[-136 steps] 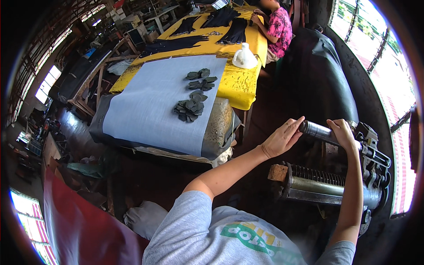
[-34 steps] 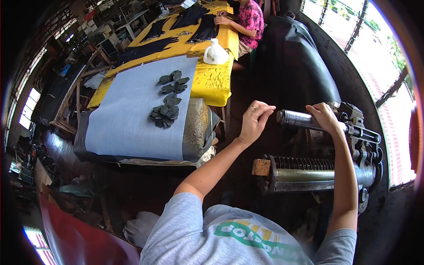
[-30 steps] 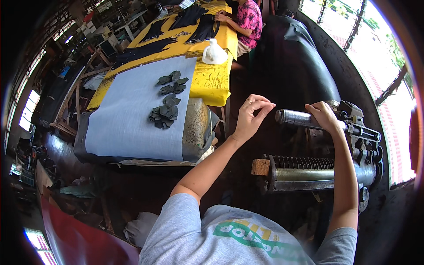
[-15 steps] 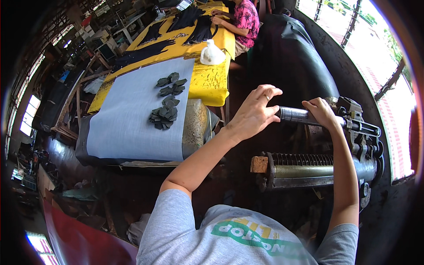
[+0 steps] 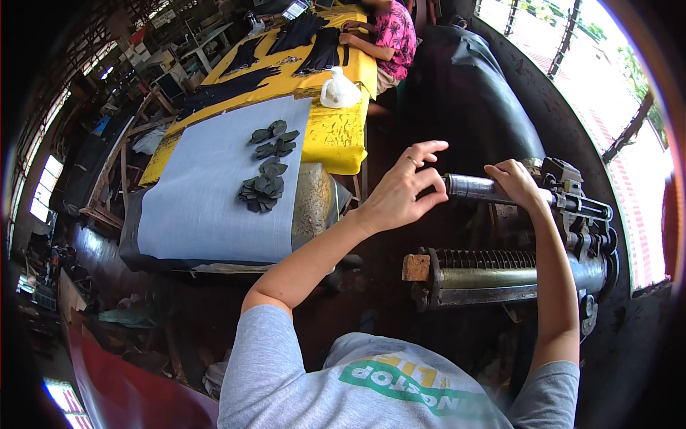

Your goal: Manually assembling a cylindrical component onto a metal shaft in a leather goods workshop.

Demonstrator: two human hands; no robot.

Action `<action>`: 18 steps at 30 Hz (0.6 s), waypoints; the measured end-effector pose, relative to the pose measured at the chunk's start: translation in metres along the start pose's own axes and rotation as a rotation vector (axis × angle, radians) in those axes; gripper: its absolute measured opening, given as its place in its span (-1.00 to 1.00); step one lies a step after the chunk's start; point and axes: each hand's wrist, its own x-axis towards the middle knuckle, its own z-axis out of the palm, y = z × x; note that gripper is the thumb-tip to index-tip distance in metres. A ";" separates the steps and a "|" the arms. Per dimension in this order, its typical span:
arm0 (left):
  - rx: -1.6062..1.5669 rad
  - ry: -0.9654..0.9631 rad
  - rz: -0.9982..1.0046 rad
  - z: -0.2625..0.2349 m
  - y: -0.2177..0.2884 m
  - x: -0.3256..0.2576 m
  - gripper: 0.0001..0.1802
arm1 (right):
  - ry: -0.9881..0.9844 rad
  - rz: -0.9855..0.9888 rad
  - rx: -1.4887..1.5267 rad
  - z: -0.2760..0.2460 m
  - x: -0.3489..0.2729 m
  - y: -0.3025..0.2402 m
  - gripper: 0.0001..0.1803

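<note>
A shiny metal cylinder (image 5: 468, 186) juts leftward from a dark machine (image 5: 572, 193) on the right. My right hand (image 5: 518, 184) lies over the cylinder near its machine end, thumb along the top, fingers curled round it. Beside the cylinder's free left end is my left hand (image 5: 406, 187), a ring on one finger. Its index finger and thumb bend toward that end, the other fingers stretch out, and I see nothing held. Whether the fingertips touch the metal is hard to tell. Below the cylinder sits a brass-coloured roller (image 5: 489, 277) with a row of thin ribs above it.
A wooden block (image 5: 416, 267) is at the lower machine's left end. Dark cut pieces (image 5: 262, 187) lie on a pale sheet (image 5: 207, 207). Beyond, a yellow-covered table (image 5: 336, 136) holds a white jug (image 5: 339, 91) and black strips; a person (image 5: 386, 43) works there. A large black roll (image 5: 471, 93) stands behind.
My left hand has shifted slightly left, and its index finger is more bent, with a gap between it and the outer fingers. My right hand stays on the cylinder.
</note>
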 end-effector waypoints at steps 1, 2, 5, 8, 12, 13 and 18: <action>-0.086 0.049 -0.119 0.001 -0.001 -0.001 -0.82 | 0.000 0.002 0.000 0.001 0.000 -0.002 -0.49; -0.039 0.085 -0.146 0.000 -0.004 0.001 -0.82 | 0.015 -0.011 0.000 0.001 0.000 -0.003 -0.49; 0.041 0.042 -0.192 -0.002 -0.014 0.005 -0.86 | 0.030 -0.011 0.002 0.001 -0.002 -0.006 -0.49; 0.053 -0.048 -0.255 -0.004 -0.011 0.013 -0.90 | 0.018 0.011 -0.012 -0.001 -0.001 -0.002 -0.49; 0.096 -0.080 -0.197 -0.009 -0.014 0.024 -0.90 | -0.100 0.119 -0.062 -0.005 0.004 -0.004 -0.49; 0.118 -0.133 -0.206 -0.010 -0.014 0.028 -0.91 | -0.099 0.120 -0.061 -0.003 0.004 -0.003 -0.49; 0.176 -0.336 -0.195 -0.013 -0.018 0.052 -0.93 | 0.069 -0.021 -0.001 0.005 0.002 0.002 -0.48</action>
